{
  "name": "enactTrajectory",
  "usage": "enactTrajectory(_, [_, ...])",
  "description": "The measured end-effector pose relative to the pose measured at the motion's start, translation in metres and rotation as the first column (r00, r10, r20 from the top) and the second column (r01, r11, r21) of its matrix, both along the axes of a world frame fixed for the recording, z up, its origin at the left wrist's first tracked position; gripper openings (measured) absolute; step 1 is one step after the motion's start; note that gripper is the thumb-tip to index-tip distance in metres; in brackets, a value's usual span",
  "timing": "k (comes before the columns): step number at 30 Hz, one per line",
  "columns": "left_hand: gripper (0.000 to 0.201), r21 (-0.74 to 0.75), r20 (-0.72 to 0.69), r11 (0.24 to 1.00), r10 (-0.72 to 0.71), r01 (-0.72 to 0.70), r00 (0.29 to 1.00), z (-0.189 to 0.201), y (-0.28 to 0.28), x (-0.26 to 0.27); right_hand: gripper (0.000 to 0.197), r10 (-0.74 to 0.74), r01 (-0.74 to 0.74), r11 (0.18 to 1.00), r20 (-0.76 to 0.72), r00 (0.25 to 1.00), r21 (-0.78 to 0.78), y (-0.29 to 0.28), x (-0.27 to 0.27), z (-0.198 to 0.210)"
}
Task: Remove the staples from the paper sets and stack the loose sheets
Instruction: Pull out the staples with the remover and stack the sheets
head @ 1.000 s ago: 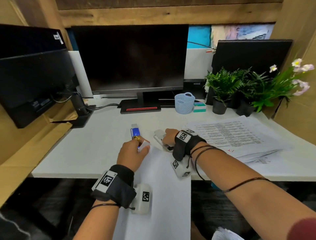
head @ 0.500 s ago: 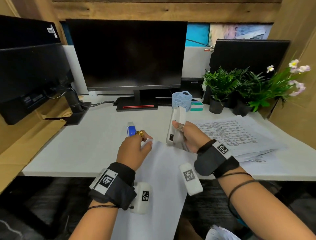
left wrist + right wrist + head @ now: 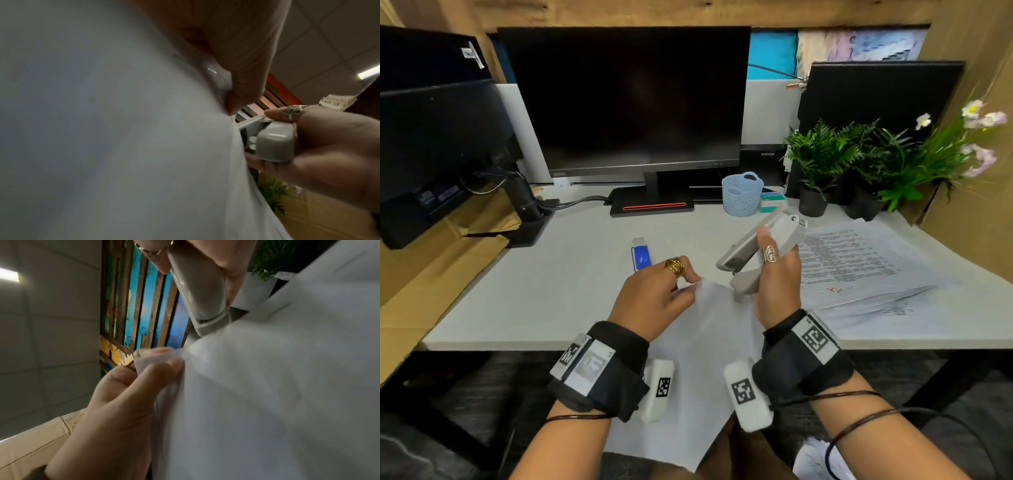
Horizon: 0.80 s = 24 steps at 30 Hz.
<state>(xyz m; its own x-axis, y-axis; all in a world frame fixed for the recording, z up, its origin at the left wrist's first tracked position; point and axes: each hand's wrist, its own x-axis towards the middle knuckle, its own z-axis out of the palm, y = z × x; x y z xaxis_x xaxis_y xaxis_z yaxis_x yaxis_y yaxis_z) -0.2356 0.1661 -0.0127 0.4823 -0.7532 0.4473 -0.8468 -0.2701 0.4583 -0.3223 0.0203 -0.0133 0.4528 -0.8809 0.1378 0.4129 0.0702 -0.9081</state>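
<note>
A white paper set (image 3: 698, 359) hangs over the desk's front edge, its far corner lifted. My left hand (image 3: 654, 294) pinches that corner between thumb and fingers; the left wrist view shows a small metal staple (image 3: 211, 71) in the sheet beside my thumb. My right hand (image 3: 774, 274) grips a grey stapler (image 3: 760, 250) tilted up off the desk, its near end just right of the pinched corner. In the right wrist view the stapler (image 3: 197, 293) ends close above the paper's corner (image 3: 185, 353). A stack of printed loose sheets (image 3: 859, 260) lies on the desk at the right.
A blue-and-white stapler-like tool (image 3: 641, 257) lies on the desk (image 3: 551, 291) ahead of my left hand. A light blue basket (image 3: 742, 193), monitors (image 3: 626, 99) and potted plants (image 3: 825, 161) line the back. More paper (image 3: 815, 459) lies low at the right, below the desk.
My right hand picked the grey stapler off the desk, raised it, then brought it down and in beside the paper corner. My left hand has lifted that corner slightly.
</note>
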Motion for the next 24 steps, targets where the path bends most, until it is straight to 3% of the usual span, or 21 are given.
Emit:
enactTrajectory(5, [0.004, -0.07, -0.038, 0.995, -0.072, 0.069, 0.997, -0.005, -0.01, -0.007, 0.034, -0.039, 0.038, 0.999, -0.079, 0.996, -0.012, 0.008, 0.005, -0.008])
enactTrajectory(10, [0.004, -0.124, -0.03, 0.986, -0.119, 0.115, 0.992, -0.012, -0.013, -0.012, 0.041, -0.055, 0.058, 0.997, -0.05, 0.997, 0.058, 0.01, 0.006, -0.012])
enactTrajectory(12, [0.016, -0.153, -0.007, 0.98, -0.129, 0.126, 0.992, -0.015, -0.014, -0.014, 0.047, -0.053, 0.054, 0.996, -0.02, 0.998, 0.076, 0.011, 0.006, -0.009])
enactTrajectory(17, [0.029, -0.179, -0.043, 0.974, -0.145, 0.135, 0.988, -0.023, -0.016, -0.019, 0.03, -0.046, 0.044, 0.993, 0.016, 0.999, 0.111, 0.01, 0.005, -0.006])
enactTrajectory(21, [0.01, -0.18, -0.063, 0.977, -0.125, 0.112, 0.99, -0.028, -0.017, -0.021, 0.016, 0.02, -0.022, 0.991, 0.012, 1.0, 0.133, 0.009, 0.005, -0.006])
enactTrajectory(23, [0.006, -0.172, -0.059, 0.979, -0.117, 0.106, 0.991, -0.031, -0.018, -0.022, 0.025, 0.036, -0.035, 0.991, -0.003, 0.999, 0.126, 0.009, 0.005, -0.008])
enactTrajectory(24, [0.008, -0.177, -0.057, 0.979, -0.112, 0.101, 0.992, -0.032, -0.018, -0.022, 0.04, 0.05, -0.048, 0.992, -0.011, 0.999, 0.12, 0.009, 0.004, -0.008])
